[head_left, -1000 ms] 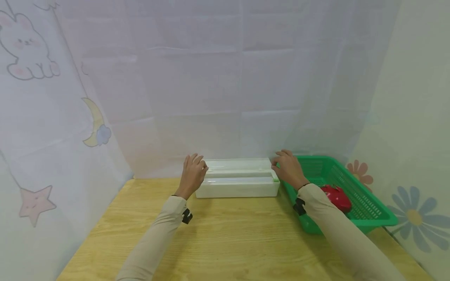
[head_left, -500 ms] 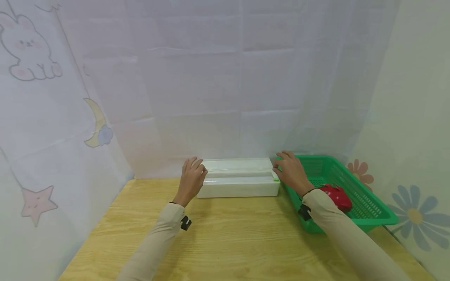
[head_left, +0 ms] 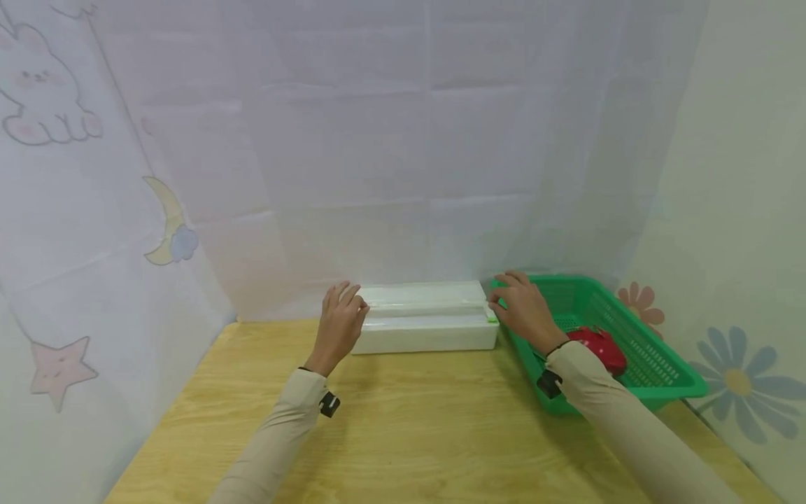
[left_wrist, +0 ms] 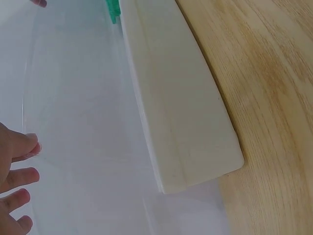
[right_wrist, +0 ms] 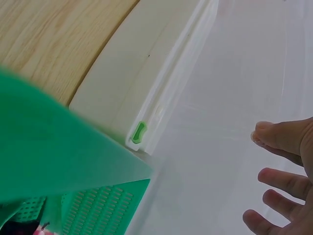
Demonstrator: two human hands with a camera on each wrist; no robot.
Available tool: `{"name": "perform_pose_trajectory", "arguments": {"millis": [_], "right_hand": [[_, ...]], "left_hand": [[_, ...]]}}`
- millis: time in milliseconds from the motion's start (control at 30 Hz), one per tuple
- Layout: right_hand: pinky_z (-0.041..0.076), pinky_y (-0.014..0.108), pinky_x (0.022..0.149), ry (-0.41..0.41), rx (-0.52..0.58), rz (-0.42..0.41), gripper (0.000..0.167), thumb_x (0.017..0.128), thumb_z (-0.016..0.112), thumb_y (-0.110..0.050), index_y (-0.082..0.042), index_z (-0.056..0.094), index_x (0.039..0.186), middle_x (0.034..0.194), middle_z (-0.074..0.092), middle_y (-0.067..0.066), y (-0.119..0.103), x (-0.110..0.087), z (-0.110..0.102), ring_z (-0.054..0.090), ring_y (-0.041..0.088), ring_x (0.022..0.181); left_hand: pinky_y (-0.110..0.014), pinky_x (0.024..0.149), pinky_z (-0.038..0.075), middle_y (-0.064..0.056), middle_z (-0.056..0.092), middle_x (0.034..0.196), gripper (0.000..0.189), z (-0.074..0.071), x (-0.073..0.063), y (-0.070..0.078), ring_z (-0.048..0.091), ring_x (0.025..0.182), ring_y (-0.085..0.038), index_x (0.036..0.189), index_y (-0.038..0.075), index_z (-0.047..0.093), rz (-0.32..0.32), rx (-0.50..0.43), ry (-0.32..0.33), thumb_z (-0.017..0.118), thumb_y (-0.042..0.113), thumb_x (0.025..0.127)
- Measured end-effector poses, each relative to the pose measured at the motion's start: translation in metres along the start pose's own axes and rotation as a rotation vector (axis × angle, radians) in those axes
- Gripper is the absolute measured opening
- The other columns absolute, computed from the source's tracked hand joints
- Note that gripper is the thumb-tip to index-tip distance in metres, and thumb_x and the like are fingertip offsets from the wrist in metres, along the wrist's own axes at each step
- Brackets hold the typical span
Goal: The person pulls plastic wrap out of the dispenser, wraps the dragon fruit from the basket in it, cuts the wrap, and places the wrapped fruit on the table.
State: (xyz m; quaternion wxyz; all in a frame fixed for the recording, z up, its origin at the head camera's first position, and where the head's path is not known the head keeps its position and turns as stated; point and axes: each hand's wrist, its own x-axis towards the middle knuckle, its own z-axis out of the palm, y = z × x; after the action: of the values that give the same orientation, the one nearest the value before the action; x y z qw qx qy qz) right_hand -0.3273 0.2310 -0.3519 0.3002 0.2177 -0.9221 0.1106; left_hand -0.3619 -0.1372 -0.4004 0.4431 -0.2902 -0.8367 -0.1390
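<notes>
Here, with both open hands, left (head_left: 340,318) and right (head_left: 521,306), only touching the box (head_left: 428,325) ends at frame centre, it could slip sideways against the basket (head_left: 655,371).

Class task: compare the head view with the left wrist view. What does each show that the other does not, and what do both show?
Only the head view shows both sleeves, the right hand, the green basket with a red thing in it, and the printed curtains.

Only the left wrist view shows the left hand's fingertips spread near clear film, up close.

Both show the left hand, the long white box and the wooden table.
</notes>
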Motion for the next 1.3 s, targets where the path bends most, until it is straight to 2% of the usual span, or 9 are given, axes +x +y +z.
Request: {"name": "perform_pose_trajectory", "arguments": {"millis": [333, 533, 633, 900, 1067, 1300], "right_hand": [[0.042, 0.068, 0.093, 0.001, -0.021, 0.003, 0.004, 0.088, 0.075, -0.008, -0.005, 0.076, 0.086, 0.131, 0.059, 0.028, -0.004, -0.003, -0.007, 0.043, 0.046, 0.13], [0.043, 0.07, 0.09, 0.046, -0.027, -0.028, 0.003, 0.086, 0.077, -0.005, -0.007, 0.076, 0.083, 0.128, 0.061, 0.028, -0.005, -0.01, -0.01, 0.046, 0.046, 0.128], [0.044, 0.07, 0.089, 0.054, -0.025, -0.039, 0.004, 0.083, 0.08, -0.005, -0.007, 0.076, 0.084, 0.127, 0.061, 0.028, -0.006, -0.013, -0.01, 0.046, 0.046, 0.128], [0.043, 0.07, 0.09, 0.0, -0.023, -0.007, 0.004, 0.084, 0.079, -0.008, -0.008, 0.075, 0.084, 0.131, 0.06, 0.027, -0.011, -0.023, -0.013, 0.046, 0.046, 0.127], [0.046, 0.068, 0.086, 0.019, -0.026, -0.029, 0.005, 0.083, 0.08, -0.008, -0.009, 0.075, 0.084, 0.127, 0.063, 0.026, -0.013, -0.029, -0.014, 0.049, 0.045, 0.124], [0.046, 0.07, 0.083, 0.041, -0.018, -0.034, 0.008, 0.081, 0.082, -0.007, -0.009, 0.074, 0.082, 0.125, 0.064, 0.025, -0.018, -0.036, -0.016, 0.05, 0.045, 0.123]], "left_hand": [[-0.059, 0.112, 0.03, -0.02, 0.062, 0.129, 0.008, -0.009, 0.0, 0.004, 0.048, 0.13, -0.041, 0.09, 0.004, 0.066, -0.01, -0.001, -0.03, 0.073, 0.007, 0.091], [-0.059, 0.112, 0.03, -0.022, 0.062, 0.129, 0.009, -0.014, -0.001, 0.008, 0.048, 0.13, -0.042, 0.089, 0.003, 0.066, -0.001, -0.013, -0.016, 0.074, 0.006, 0.089], [-0.059, 0.112, 0.03, -0.023, 0.062, 0.129, 0.009, -0.017, -0.004, 0.01, 0.047, 0.131, -0.042, 0.089, 0.003, 0.066, 0.0, -0.018, -0.013, 0.075, 0.005, 0.089], [-0.06, 0.11, 0.033, -0.023, 0.063, 0.127, 0.01, -0.024, -0.012, 0.015, 0.048, 0.129, -0.043, 0.088, 0.003, 0.066, 0.009, -0.045, -0.021, 0.076, 0.004, 0.087], [-0.059, 0.11, 0.033, -0.021, 0.063, 0.129, 0.009, -0.026, -0.017, 0.018, 0.048, 0.13, -0.042, 0.089, 0.004, 0.066, 0.001, -0.07, -0.041, 0.075, 0.004, 0.088], [-0.063, 0.106, 0.035, -0.023, 0.063, 0.127, 0.012, -0.03, -0.026, 0.021, 0.049, 0.129, -0.044, 0.088, 0.005, 0.064, 0.017, -0.066, -0.044, 0.076, 0.004, 0.087]]}}
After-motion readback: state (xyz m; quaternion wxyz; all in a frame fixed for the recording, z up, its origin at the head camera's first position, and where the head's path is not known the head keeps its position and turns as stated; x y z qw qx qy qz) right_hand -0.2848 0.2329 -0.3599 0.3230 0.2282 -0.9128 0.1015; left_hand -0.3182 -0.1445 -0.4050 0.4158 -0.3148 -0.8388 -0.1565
